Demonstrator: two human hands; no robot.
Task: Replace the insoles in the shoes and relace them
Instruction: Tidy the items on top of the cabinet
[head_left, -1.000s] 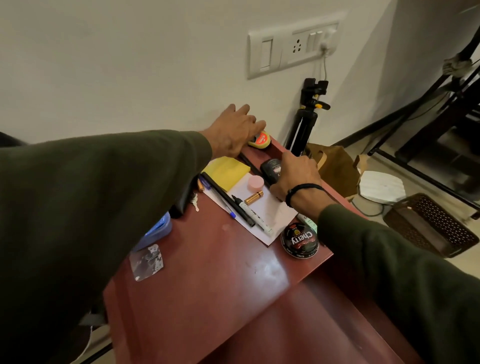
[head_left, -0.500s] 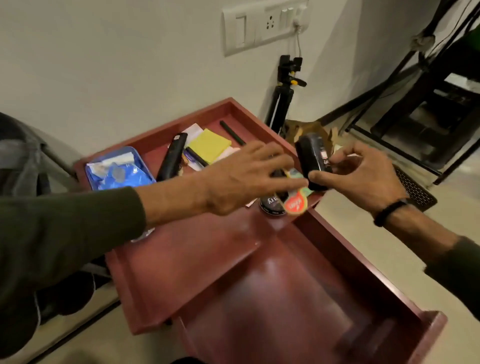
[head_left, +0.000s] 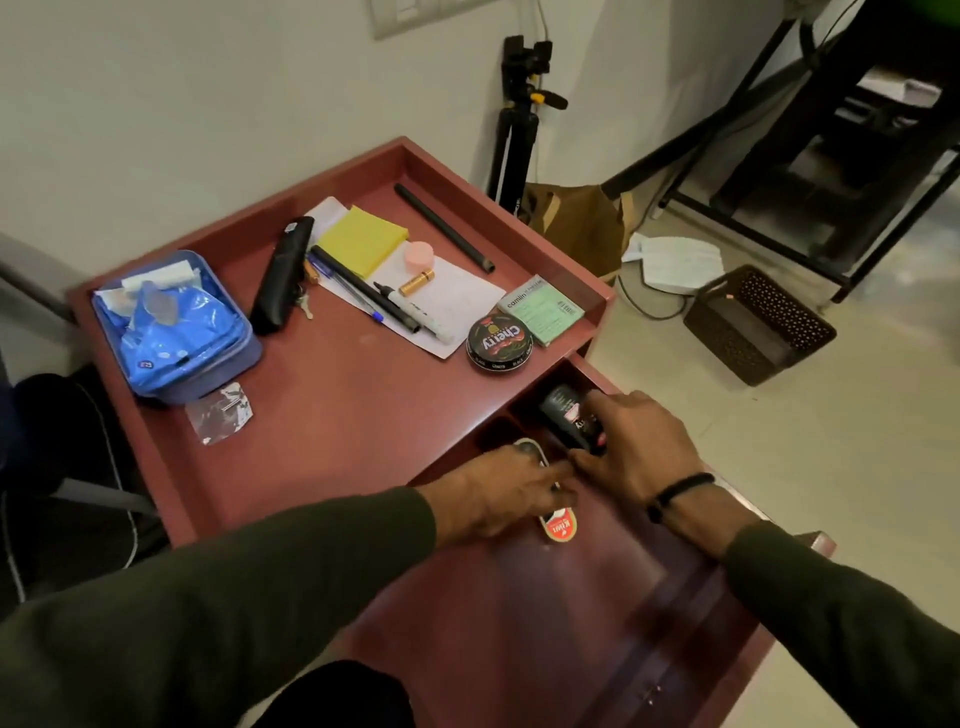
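My right hand (head_left: 639, 452) has its grip closed around a dark bottle (head_left: 571, 421) in the open drawer (head_left: 597, 597) at the desk's (head_left: 337, 415) near right; the bottle's long axis runs far-left to near-right, tilted. My left hand (head_left: 504, 491) lies over a small red-labelled tin (head_left: 558, 525) just beside it; I cannot tell whether that grip has closed. No shoes or insoles show. A Cherry polish tin (head_left: 500, 341) lies flat on the desk.

Red-labelled tin (head_left: 558, 526) (label unreadable) half hidden under left hand (head_left: 506, 491)
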